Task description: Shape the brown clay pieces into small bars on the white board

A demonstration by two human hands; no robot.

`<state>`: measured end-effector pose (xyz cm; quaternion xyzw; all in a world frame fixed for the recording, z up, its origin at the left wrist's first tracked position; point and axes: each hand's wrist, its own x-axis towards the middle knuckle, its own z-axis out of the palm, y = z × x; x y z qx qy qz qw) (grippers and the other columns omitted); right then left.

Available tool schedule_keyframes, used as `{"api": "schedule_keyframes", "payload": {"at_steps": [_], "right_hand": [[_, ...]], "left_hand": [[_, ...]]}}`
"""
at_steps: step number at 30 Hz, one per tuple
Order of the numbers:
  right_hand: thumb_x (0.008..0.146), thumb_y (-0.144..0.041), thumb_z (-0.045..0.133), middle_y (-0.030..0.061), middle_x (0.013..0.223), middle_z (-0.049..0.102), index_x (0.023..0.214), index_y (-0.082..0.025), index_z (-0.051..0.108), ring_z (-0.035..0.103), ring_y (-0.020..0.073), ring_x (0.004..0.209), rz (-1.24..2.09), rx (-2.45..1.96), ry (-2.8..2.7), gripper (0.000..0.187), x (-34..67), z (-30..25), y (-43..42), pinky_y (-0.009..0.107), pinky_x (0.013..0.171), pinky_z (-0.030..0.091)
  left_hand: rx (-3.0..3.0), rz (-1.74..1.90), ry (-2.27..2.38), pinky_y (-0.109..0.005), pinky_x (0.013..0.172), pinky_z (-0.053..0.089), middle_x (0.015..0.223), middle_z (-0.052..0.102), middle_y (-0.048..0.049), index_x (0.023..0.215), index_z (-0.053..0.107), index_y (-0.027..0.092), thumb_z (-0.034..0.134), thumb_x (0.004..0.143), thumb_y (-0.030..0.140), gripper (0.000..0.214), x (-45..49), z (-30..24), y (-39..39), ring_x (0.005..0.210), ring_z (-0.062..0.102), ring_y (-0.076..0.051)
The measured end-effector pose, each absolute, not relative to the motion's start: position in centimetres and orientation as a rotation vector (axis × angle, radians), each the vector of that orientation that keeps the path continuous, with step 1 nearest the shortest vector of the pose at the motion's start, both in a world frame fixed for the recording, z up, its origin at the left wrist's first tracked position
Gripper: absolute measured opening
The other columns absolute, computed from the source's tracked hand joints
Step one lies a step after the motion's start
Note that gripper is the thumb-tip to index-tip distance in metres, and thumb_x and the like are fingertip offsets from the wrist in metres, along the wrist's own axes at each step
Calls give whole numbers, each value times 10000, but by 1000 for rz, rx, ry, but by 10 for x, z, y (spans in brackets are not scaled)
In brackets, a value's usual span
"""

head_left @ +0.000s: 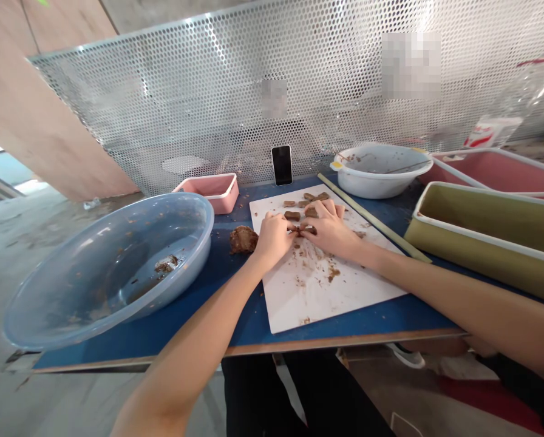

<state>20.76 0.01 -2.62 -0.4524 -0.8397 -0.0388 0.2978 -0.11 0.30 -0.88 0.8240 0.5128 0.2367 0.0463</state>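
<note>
My left hand (274,237) and my right hand (329,227) meet over a white board (317,285) on the blue table. Both pinch a small brown dough piece (302,229) between their fingertips. Several shaped brown pieces (299,209) lie in rows at the board's far end, just beyond my fingers. A larger brown lump (243,239) rests on the table to the left of my left hand. Brown crumbs are smeared across the board's middle.
A big blue basin (112,267) with brown residue sits at the left. Behind are a pink tray (212,189), a black phone (282,164) propped upright, and a white bowl (379,170). A long stick (372,218), an olive bin (486,233) and a pink bin (499,170) stand right. Perforated metal screens the back.
</note>
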Motion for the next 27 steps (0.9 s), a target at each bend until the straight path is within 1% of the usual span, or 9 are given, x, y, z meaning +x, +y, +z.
{"api": "schedule_keyframes", "payload": {"at_steps": [3,6,10,15,22,27], "right_hand": [[1069,-351,625,151,1436,662,963,-285,857,482,449,1385,-92,-1191,-2231,264,207,-26,0,685,1075,435],[1082,-347,611,155,1427,661,991,-286,869,480,445,1376,-82,-1189,-2242,280,207,-25,-1,672,1069,435],[1082,-316,634,156,1429,657,998,-279,873,478,434,1371,-78,-1191,-2243,256,207,-25,-1,648,1083,416],[1093,-302,648,146,1446,645,1015,-287,878,479,428,1382,-83,-1179,-2256,243,207,-27,-1,628,1082,407],[1088,-278,654,146,1399,665,990,-281,884,494,405,1340,-83,-1129,-2249,250,207,-32,2,581,1043,389],[1088,-283,635,140,1356,662,963,-285,874,485,395,1317,-113,-1106,-2239,269,207,-35,4,544,1004,365]], "left_hand": [[2507,736,1557,-521,1054,578,1029,805,-134,931,929,244,800,992,200,149,-1,-9,3,1120,666,-369],[2515,733,1555,-500,1037,578,1013,808,-127,908,928,241,807,986,187,153,-1,-10,4,1105,673,-357],[2516,714,1565,-489,1012,574,994,812,-127,914,935,228,803,1000,202,160,-1,-11,6,1099,669,-360],[2495,721,1553,-487,1025,559,987,812,-115,905,938,240,812,995,190,163,0,-12,8,1094,669,-354],[2491,736,1535,-452,991,558,958,814,-107,872,930,231,831,977,175,155,0,-14,8,1067,671,-337],[2496,743,1527,-452,984,564,933,814,-109,864,929,228,817,978,162,173,1,-13,8,1054,682,-338]]}}
